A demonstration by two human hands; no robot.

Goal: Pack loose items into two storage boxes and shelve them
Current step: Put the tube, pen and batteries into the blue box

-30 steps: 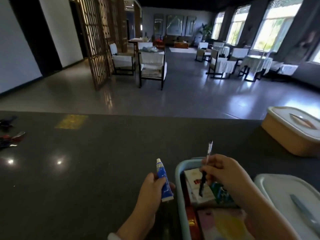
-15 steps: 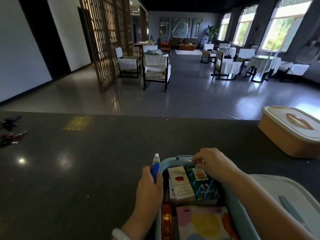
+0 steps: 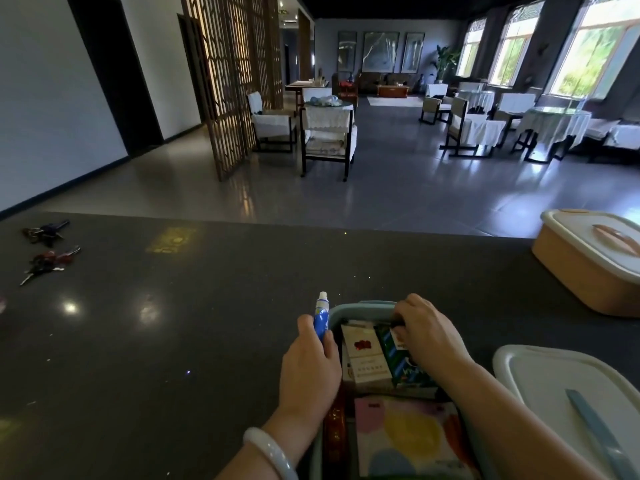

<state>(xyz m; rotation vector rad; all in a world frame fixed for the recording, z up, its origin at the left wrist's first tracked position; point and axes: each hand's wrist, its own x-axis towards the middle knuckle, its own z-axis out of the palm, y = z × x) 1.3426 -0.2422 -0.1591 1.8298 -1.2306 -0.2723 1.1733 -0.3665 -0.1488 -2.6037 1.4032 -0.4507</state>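
Head cam had the left hand (image 3: 309, 370) gripping a small blue tube (image 3: 321, 318) just left of the blue box (image 3: 335, 310), right hand (image 3: 427, 332) curled among the packs inside, and that tube looked light and squishy, so hold mid-body.

Dark counter (image 3: 173, 358) w/ blue box (image 3: 360, 305), orange box (image 3: 585, 275), lid (image 3: 554, 375), keys (image 3: 48, 259).

We see a dim room, daylight blowing out the windows (image 3: 595, 46) at right. Ceiling-light glare spots dot the dark counter (image 3: 138, 341). Wide-angle bending at edges; slight softness overall, foreground shadowy.
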